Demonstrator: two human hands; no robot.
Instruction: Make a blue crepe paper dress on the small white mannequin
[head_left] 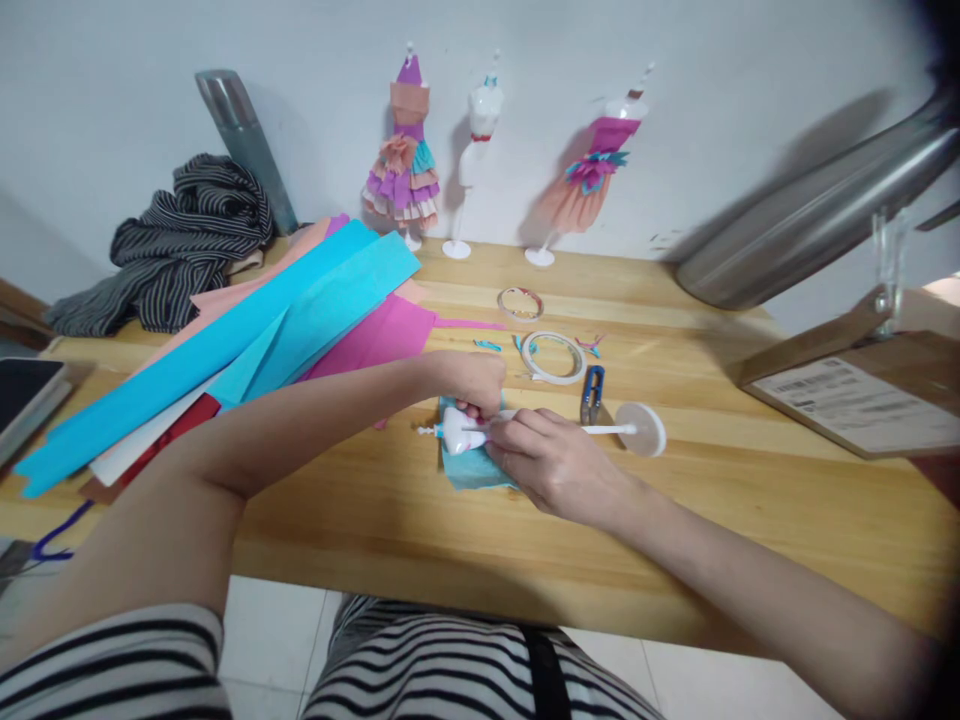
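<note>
A small white dress form (459,433) lies on its side over a piece of light blue crepe paper (469,472). Its neck, at the left end, carries a blue band, and its thin stand ends at the right in a round white base (641,429). My right hand (551,462) is closed around the lower body of the form. Beside it, my left hand (480,382) is closed with bent fingers at the far edge of the crepe paper, close against the form. The fingertips of both hands are partly hidden.
Blue thread snips (592,393), a roll of white tape (553,357) and another tape ring (520,303) lie beyond my hands. Folded coloured crepe paper (300,330) covers the left. Dressed forms (401,170) stand along the wall. A cardboard box (855,390) sits right.
</note>
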